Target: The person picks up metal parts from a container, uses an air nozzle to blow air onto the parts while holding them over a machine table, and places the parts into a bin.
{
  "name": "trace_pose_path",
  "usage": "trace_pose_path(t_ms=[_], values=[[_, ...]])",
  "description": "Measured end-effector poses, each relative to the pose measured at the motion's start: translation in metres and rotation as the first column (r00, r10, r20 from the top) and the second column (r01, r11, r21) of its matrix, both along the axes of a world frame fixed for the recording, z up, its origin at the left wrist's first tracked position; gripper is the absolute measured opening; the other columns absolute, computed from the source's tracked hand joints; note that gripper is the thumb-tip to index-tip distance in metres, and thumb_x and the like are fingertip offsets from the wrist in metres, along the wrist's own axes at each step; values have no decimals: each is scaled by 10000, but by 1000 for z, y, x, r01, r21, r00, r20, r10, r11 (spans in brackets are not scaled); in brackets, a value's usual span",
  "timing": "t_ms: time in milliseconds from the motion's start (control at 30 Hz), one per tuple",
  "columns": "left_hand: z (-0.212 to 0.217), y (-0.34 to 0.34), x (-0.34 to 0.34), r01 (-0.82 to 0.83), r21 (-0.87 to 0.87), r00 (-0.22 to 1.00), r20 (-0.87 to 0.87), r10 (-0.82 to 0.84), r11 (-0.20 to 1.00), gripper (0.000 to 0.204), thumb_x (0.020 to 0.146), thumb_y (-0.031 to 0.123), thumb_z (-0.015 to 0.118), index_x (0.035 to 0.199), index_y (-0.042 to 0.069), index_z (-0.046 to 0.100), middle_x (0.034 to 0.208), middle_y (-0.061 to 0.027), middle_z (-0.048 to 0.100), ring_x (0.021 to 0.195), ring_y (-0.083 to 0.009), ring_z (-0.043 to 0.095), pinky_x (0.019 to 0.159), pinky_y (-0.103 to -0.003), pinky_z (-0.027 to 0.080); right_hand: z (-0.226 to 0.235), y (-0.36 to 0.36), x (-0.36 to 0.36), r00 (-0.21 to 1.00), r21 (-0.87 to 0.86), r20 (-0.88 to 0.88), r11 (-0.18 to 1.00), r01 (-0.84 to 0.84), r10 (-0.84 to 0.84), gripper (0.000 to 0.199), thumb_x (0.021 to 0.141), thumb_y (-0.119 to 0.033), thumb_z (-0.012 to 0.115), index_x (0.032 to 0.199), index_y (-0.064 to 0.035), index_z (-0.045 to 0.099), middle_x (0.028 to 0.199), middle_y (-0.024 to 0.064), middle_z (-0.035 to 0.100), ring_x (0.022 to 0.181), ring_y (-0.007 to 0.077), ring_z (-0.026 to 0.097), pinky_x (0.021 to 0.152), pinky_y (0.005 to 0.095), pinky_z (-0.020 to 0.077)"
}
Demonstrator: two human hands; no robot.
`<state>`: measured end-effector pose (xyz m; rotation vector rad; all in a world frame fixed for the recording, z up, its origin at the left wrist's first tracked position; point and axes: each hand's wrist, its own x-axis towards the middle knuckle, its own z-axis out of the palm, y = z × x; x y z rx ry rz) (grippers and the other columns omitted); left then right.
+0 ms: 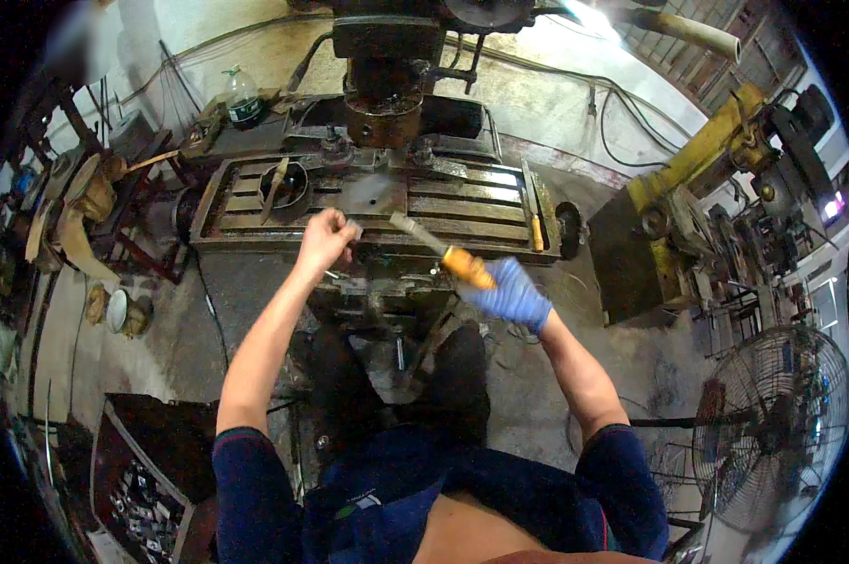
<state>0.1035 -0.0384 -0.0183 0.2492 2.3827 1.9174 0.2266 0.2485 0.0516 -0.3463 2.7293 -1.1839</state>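
From where I stand, the person's bare left hand (326, 239) is pinching a small greyish piece (355, 231) between thumb and fingers at the near edge of the slotted table (476, 200); I can't tell what it is. To its right, the blue-gloved right hand (509, 295) is wrapped round the yellow handle of a tool (464, 267), its flat blade angled far and left, apart from the piece. A bowl (296, 184) sits on the table's left; a file (536, 226) lies at its right end.
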Motion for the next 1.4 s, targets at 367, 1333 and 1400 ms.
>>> trace_pose_path(t_ms=[367, 1333, 1400], values=[[12, 49, -83, -159, -731, 864, -429, -266, 663, 189, 755, 174, 612, 917, 88, 566, 971, -125, 555, 850, -321, 576, 717, -425, 463, -149, 4, -84, 939, -327, 32, 884, 334, -343, 318, 650, -262, 761, 858, -42, 667, 776, 42, 666, 699, 122, 616, 641, 270, 472], [-23, 66, -128, -361, -627, 808, -579, -103, 691, 246, 758, 221, 605, 939, 68, 538, 771, -139, 623, 713, -330, 612, 616, -434, 482, -3, 89, 4, 741, -198, -330, 810, 552, -585, 186, 747, -157, 670, 830, 9, 660, 723, 78, 651, 616, 111, 579, 584, 269, 465], [-17, 70, -128, -364, -655, 854, -519, -44, 662, 280, 761, 238, 610, 953, 54, 525, 751, -150, 624, 710, -334, 614, 611, -438, 483, 43, 94, -7, 755, -207, -468, 888, 411, -459, 154, 753, -112, 661, 858, 0, 653, 732, 33, 626, 673, 80, 540, 640, 242, 456]])
